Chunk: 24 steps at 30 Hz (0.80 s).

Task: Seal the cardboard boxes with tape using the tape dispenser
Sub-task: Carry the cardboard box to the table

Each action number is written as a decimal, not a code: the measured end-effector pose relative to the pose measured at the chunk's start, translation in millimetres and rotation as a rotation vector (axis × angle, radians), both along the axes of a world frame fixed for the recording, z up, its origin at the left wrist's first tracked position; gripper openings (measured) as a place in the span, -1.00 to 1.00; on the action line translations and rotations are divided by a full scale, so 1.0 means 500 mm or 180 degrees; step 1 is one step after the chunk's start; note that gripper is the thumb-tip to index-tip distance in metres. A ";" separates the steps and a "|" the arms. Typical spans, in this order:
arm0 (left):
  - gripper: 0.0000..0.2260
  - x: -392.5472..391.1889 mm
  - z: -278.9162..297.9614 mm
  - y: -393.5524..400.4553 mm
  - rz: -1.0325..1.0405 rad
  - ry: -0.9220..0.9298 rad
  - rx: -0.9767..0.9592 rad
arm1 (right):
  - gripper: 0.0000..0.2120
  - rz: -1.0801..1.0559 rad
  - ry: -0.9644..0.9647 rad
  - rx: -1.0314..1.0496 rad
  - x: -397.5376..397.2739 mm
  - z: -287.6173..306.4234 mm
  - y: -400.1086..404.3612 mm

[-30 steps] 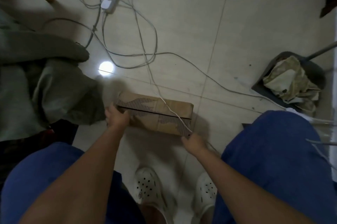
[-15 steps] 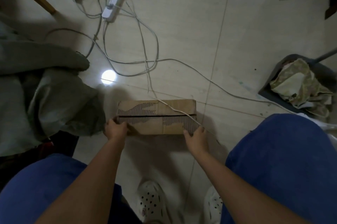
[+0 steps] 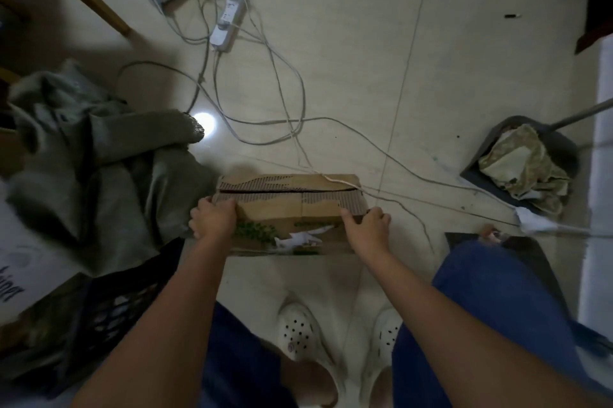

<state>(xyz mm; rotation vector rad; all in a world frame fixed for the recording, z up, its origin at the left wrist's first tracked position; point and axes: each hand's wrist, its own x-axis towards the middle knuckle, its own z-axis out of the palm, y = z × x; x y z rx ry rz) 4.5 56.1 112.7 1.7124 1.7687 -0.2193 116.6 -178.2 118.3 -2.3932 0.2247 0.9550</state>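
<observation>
On pale tiled floor (image 3: 348,42), head view: brown rectangular cardboard box (image 3: 292,205) between the knees, just ahead of white perforated clogs (image 3: 298,331). Top flaps nearly closed, dark slit along the seam. White cable (image 3: 341,181) draped over the far right corner. Near face printed with green foliage and a white torn patch; small green text there too blurred to read. Box bottom edge partly lost in shadow.

Left edge: white carton (image 3: 20,275) cut off by frame, partial black lettering, unreadable. Grey-green crumpled cloth (image 3: 99,168) touching box's left end, covering a dark mesh crate (image 3: 109,308).

Left hand (image 3: 214,216) curled round box's left end, thumb over top edge. Right hand (image 3: 366,223) gripping right end, thumb on top flap.

Far right: dark dustpan (image 3: 557,145) with crumpled paper, handle cut off. White power strip (image 3: 229,22) top centre, cables tangled.
</observation>
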 end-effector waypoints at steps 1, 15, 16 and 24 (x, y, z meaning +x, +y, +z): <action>-0.48 -0.003 0.040 0.005 0.0044 -0.0019 -0.0002 | -0.34 -0.0015 0.0003 0.0007 -0.001 0.040 0.005; -0.56 -0.014 0.673 0.045 0.0226 -0.0797 -0.0133 | -0.44 -0.0329 -0.0319 0.0108 0.027 0.669 0.071; -0.56 -0.010 0.711 0.049 0.0211 -0.0856 -0.0182 | -0.44 -0.0360 -0.0331 0.0073 0.033 0.706 0.075; -0.52 0.094 0.948 0.114 -0.0136 -0.1278 -0.0259 | -0.51 -0.0656 -0.0578 0.0248 0.114 0.917 0.116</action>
